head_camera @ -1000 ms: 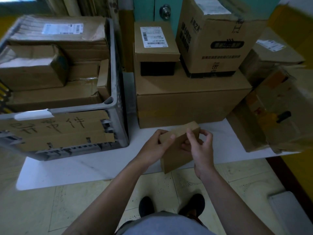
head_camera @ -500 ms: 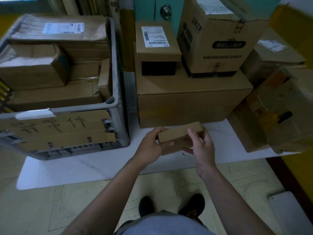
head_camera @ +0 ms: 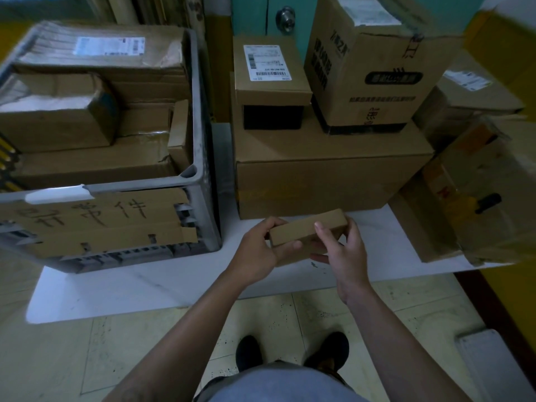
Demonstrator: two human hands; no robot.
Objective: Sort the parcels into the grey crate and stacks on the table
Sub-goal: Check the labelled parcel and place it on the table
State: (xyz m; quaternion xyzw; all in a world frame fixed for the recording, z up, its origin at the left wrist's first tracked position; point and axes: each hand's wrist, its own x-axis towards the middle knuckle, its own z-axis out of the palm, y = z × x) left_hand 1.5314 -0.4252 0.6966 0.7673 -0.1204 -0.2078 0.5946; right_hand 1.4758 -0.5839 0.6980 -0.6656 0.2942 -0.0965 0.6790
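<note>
Head view. Both hands hold one small brown parcel (head_camera: 301,231) above the white table (head_camera: 145,282). The left hand (head_camera: 256,252) grips the parcel's left end, fingers curled round it. The right hand (head_camera: 343,250) grips its right end, forefinger laid on the near face. Left of the hands stands the grey crate (head_camera: 203,158), filled with cardboard parcels. Just beyond the hands sits a large box (head_camera: 319,175). It carries a labelled box (head_camera: 269,74) and a tall printed box (head_camera: 368,68), side by side.
</note>
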